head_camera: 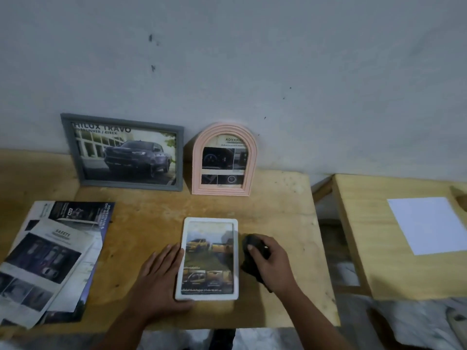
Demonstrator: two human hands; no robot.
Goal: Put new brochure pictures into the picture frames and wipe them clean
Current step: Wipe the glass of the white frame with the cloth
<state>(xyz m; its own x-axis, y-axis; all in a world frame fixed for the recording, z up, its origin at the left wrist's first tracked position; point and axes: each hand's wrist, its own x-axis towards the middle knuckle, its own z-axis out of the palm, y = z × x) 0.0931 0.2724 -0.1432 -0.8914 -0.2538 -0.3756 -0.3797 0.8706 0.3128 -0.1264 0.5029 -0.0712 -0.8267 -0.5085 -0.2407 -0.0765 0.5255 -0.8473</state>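
A white picture frame point(208, 221) lies flat on the wooden table point(151, 218), holding a brochure picture of yellow trucks. My left hand point(159, 276) rests flat on the table against the frame's left edge, fingers straight. My right hand point(270, 263) grips a dark cloth point(252, 248) just off the frame's right edge. A grey frame point(68, 147) with a dark pickup picture and a pink arched frame point(249, 157) with a dashboard picture lean against the wall at the back.
Loose brochure pages point(50, 261) lie in a pile at the table's left. A second wooden table point(366, 236) stands to the right across a gap, with a white sheet of paper point(427, 223) on it.
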